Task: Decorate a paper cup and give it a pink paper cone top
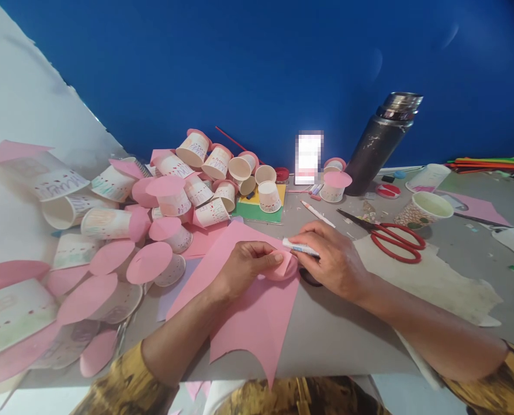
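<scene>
My left hand (244, 266) is closed, its thumb and fingers pressing a small round pink paper-covered piece (283, 268) down onto a large pink paper sheet (257, 311) on the grey table. My right hand (330, 259) is closed on a white pen-like stick (300, 248), whose tip rests against the top of that round piece. Both hands touch the piece from opposite sides. What is under the pink circle is hidden by my fingers.
Several paper cups with pink paper lids (170, 199) are heaped at the left. Red-handled scissors (390, 237) lie right of my right hand on a pale paper scrap. A dark metal flask (380, 144), two open cups (423, 208) and a white marker (317, 213) stand beyond.
</scene>
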Motion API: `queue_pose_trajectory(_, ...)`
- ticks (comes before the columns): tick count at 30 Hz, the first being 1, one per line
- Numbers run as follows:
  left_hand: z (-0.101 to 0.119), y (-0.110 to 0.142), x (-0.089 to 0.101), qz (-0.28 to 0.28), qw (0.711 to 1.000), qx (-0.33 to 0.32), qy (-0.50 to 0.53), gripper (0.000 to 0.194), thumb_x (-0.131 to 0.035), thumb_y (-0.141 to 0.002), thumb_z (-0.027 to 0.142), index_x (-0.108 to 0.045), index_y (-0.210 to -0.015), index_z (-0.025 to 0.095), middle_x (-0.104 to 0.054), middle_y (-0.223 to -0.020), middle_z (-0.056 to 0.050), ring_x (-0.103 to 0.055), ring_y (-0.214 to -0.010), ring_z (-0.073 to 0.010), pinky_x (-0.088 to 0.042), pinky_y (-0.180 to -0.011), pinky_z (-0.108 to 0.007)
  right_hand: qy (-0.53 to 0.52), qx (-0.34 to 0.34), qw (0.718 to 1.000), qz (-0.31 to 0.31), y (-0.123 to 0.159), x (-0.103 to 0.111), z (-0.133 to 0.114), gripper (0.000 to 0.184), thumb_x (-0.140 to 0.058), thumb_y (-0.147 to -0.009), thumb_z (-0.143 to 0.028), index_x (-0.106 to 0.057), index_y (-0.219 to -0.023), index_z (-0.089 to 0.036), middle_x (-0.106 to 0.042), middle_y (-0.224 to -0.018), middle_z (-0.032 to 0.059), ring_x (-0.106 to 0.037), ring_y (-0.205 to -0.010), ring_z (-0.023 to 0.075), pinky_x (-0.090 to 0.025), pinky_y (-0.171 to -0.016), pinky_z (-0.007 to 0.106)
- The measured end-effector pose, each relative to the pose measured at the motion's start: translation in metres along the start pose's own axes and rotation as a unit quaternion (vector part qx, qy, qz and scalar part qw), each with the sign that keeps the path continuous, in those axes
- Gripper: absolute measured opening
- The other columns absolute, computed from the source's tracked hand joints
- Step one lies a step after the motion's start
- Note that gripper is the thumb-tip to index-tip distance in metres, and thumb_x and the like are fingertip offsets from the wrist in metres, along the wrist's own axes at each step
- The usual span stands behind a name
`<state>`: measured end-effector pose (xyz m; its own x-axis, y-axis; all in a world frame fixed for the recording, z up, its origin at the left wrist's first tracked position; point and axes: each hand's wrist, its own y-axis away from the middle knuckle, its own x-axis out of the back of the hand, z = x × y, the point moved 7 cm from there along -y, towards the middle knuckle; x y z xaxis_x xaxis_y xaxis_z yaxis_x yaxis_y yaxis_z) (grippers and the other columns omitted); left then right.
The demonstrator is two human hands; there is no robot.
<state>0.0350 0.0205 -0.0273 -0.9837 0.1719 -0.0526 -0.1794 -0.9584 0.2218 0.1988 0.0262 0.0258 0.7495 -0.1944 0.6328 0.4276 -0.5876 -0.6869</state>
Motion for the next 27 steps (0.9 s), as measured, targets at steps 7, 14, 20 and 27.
queue_pose_trajectory(7,-0.002,0.003,-0.008,-0.018,0.982,0.042,0.185,0.029,-0.085,-0.071,0.035,-0.065,-0.068,0.014,-0.063,-0.066,-0.001,-0.056,-0.063,-0.0117,-0.044,-0.067,-0.025,-0.347,-0.38,0.857,0.011,0.001,-0.004,0.064,0.039,-0.073,-0.084,-0.049,-0.071,-0.112,-0.022,-0.067,-0.091,0.0043,-0.061,-0.079,0.018,-0.052,-0.066,0.03)
queue_pose_trajectory(14,-0.001,0.0,-0.002,0.009,0.987,0.017,0.159,0.027,-0.081,-0.074,0.033,-0.062,-0.069,0.014,-0.06,-0.064,0.001,-0.053,-0.06,-0.0097,-0.041,-0.063,-0.022,-0.555,-0.447,0.693,-0.109,0.012,-0.035,0.045,0.04,-0.09,-0.064,-0.037,-0.075,-0.096,-0.021,-0.053,-0.07,-0.0047,-0.049,-0.062,0.0101,-0.043,-0.059,0.025)
queue_pose_trajectory(20,-0.001,0.0,0.001,0.02,0.997,-0.03,0.069,0.024,-0.075,-0.082,0.035,-0.064,-0.073,0.016,-0.059,-0.068,0.001,-0.051,-0.065,-0.0099,-0.04,-0.065,-0.023,-0.422,-0.412,0.781,-0.206,0.012,-0.034,0.026,0.04,-0.086,-0.065,-0.05,-0.075,-0.081,-0.016,-0.054,-0.06,-0.0037,-0.039,-0.055,0.0095,-0.03,-0.051,0.025)
queue_pose_trajectory(27,0.012,0.006,-0.002,0.031,0.997,-0.068,-0.032,0.028,-0.074,-0.082,0.038,-0.064,-0.069,0.016,-0.067,-0.072,-0.002,-0.059,-0.071,-0.0155,-0.045,-0.071,-0.028,-0.305,-0.318,0.876,-0.194,0.005,-0.025,0.02,0.026,-0.076,-0.076,-0.042,-0.072,-0.07,-0.018,-0.053,-0.058,-0.0038,-0.042,-0.057,0.0103,-0.032,-0.053,0.024)
